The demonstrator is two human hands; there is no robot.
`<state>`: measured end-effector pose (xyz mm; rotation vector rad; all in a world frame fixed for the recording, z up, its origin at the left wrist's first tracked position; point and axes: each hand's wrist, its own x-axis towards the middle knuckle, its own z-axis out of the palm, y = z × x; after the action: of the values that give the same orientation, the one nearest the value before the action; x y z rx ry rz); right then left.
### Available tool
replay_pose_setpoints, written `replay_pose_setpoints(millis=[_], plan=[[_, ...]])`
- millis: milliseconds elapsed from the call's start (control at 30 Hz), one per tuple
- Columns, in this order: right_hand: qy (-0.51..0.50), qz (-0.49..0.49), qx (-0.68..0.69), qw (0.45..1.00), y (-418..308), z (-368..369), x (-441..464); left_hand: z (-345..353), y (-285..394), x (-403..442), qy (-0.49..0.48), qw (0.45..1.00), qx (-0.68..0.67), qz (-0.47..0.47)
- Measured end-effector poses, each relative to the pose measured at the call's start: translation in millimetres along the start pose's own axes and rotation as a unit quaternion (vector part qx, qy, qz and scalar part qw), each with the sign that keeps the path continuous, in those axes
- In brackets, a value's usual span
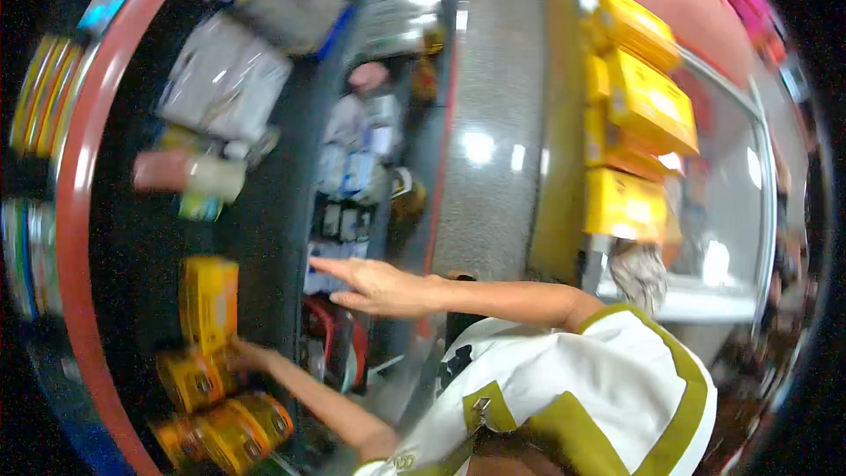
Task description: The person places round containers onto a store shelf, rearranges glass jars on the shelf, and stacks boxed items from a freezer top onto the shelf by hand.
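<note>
My left hand [254, 357] reaches onto the dark shelf [269, 291] at the lower left. It touches or nearly touches a yellow box [211, 304] and a yellow tin [196, 379] with a dark label. Blur and the packages obscure its fingers, so I cannot tell if it grips either. More yellow tins [247, 430] lie just below. My right hand [383, 286] is stretched over the lower shelf goods, open, fingers extended, with nothing in it. Under it, small white-and-blue packs [328, 280] show partly.
Plastic-wrapped packs [225, 79] and a pink-and-cream cylinder [189, 173] sit further along the shelf. A red shelf edge [84, 159] curves along the left. Grey shiny floor [489, 115] runs between the shelves and stacked yellow cartons [648, 106] beside a glass-fronted cabinet [723, 185].
</note>
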<state>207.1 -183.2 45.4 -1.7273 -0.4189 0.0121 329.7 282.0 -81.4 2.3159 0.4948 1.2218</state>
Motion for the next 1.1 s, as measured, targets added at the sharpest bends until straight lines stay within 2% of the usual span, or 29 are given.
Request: replay_pose_setpoints(millis=[67, 167, 300, 367, 433, 467, 533, 567, 600, 633, 700, 733, 767, 833, 933, 1067, 1100], plan=[[0.071, -0.024, -0.047, 0.996, 3, -17, -40, -6, 19, 11, -0.009, 0.987, -0.15, -0.051], [0.134, 0.027, -0.066, 0.988, -3, -51, -100, -9, 90, -3, 0.077, 0.977, -0.196, -0.035], [0.23, 0.066, -0.06, 0.969, -47, -98, -175, -36, 197, -32, 0.191, 0.953, -0.236, 0.009], [0.287, 0.1, -0.064, 0.951, -55, -107, -210, -45, 242, -50, 0.195, 0.944, -0.264, 0.032], [0.337, 0.148, -0.063, 0.928, -66, -117, -243, -41, 277, -75, 0.16, 0.939, -0.3, 0.045], [0.391, 0.117, -0.07, 0.91, -63, -119, -258, -30, 285, -88, 0.11, 0.939, -0.322, 0.042], [0.468, 0.176, -0.062, 0.864, -65, -126, -288, 8, 277, -117, -0.043, 0.926, -0.372, 0.041], [0.505, 0.204, -0.063, 0.836, -66, -132, -303, 1, 316, -156, -0.128, 0.917, -0.376, 0.018], [0.553, 0.207, -0.076, 0.803, -63, -138, -316, -23, 365, -193, -0.239, 0.914, -0.326, 0.03], [0.599, 0.209, -0.089, 0.768, -59, -143, -328, -33, 396, -229, -0.364, 0.834, -0.411, -0.059], [0.672, 0.2, -0.017, 0.713, -49, -152, -351, -52, 435, -289, -0.561, 0.691, -0.451, -0.068], [0.678, 0.19, -0.052, 0.708, -41, -155, -362, -62, 444, -315, -0.652, 0.577, -0.475, -0.126], [0.684, 0.179, -0.086, 0.702, -29, -159, -372, -71, 454, -339, -0.706, 0.534, -0.444, -0.141], [0.686, 0.188, -0.114, 0.693, -13, -161, -386, -94, 476, -372, -0.775, 0.468, -0.406, -0.123], [0.674, 0.214, -0.114, 0.698, 15, -160, -401, -114, 505, -395, -0.829, 0.399, -0.375, -0.111], [0.611, 0.307, -0.147, 0.715, 39, -155, -419, -106, 513, -407, -0.821, 0.42, -0.38, -0.068], [0.616, 0.302, -0.145, 0.713, 37, -155, -416, -103, 514, -408, -0.82, 0.422, -0.383, -0.058]])
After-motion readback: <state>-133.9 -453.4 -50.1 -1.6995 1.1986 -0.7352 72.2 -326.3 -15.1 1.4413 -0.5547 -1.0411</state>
